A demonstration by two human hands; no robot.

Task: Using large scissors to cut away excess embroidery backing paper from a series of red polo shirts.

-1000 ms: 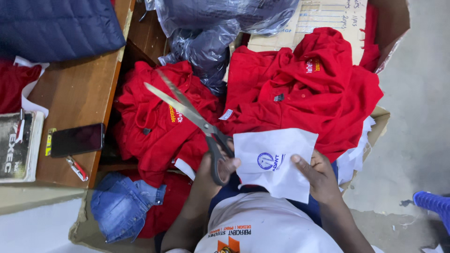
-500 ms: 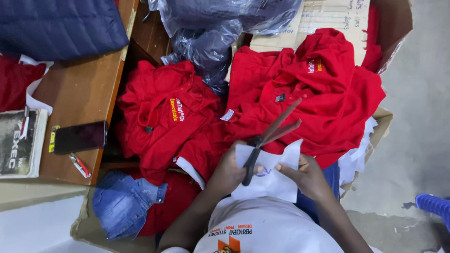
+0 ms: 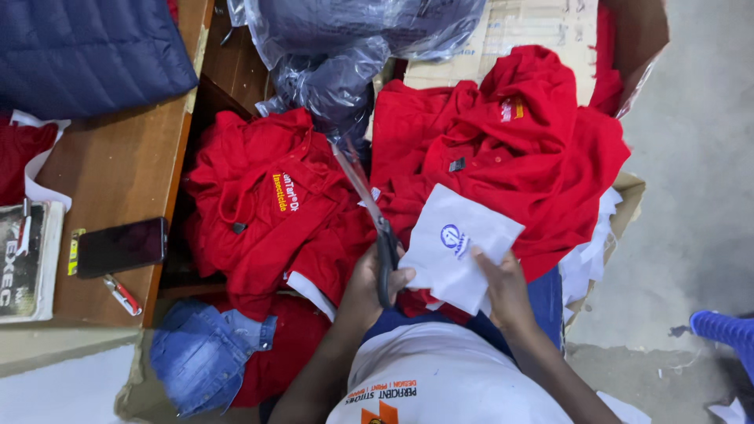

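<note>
Resting against scissors [image 3: 375,228], white sheet [image 3: 459,247] shows blue round emblem.

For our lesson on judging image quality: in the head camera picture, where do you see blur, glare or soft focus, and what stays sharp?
Head view: the scissors blades are smeared by motion blur, while the left hand on their handles is fairly crisp; head view: the clear plastic bags carry pale glare streaks; head view: the white sheet in the right hand and the red shirts look sharp under even, soft light.
</note>
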